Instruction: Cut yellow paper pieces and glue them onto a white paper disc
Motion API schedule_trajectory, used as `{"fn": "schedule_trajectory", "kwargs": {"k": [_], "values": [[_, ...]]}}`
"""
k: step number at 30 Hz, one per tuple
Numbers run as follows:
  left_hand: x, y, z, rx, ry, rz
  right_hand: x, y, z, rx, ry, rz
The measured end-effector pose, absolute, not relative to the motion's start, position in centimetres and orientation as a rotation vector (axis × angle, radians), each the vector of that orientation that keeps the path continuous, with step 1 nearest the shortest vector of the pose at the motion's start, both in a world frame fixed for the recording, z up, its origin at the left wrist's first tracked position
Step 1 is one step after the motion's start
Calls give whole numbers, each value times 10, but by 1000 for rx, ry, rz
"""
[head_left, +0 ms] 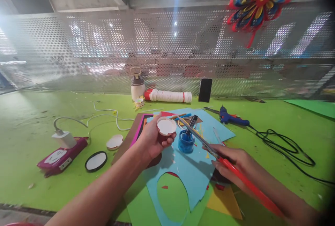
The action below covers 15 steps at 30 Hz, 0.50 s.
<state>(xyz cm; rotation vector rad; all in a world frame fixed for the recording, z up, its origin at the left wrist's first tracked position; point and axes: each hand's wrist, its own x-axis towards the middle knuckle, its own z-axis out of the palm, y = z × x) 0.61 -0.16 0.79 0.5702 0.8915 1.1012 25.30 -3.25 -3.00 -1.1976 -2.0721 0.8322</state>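
Observation:
My left hand holds a small red paper cup with a white inside, tilted so its mouth faces me, above a blue paper sheet. My right hand grips red-handled scissors; the blades point up-left toward the cup, ending just right of it. Below the blade tips a blue cup stands on the blue sheet with a black marker in it. The sheet has an oval hole cut out near me.
A green table holds a power strip with charger, a white disc, a black-rimmed disc, a blue glue gun with black cord, a cup stack, a bottle and a phone. Yellow paper lies near me.

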Motion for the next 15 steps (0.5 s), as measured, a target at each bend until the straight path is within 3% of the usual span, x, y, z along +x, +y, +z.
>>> {"fn": "schedule_trajectory", "kwargs": {"k": [9,15], "values": [[12,-5,10,606,914,1108,246,-39,-21,-1269,-2112,981],[11,-2,6,581,966,1100,246,-41,-9,-1244,-2218,873]]}}
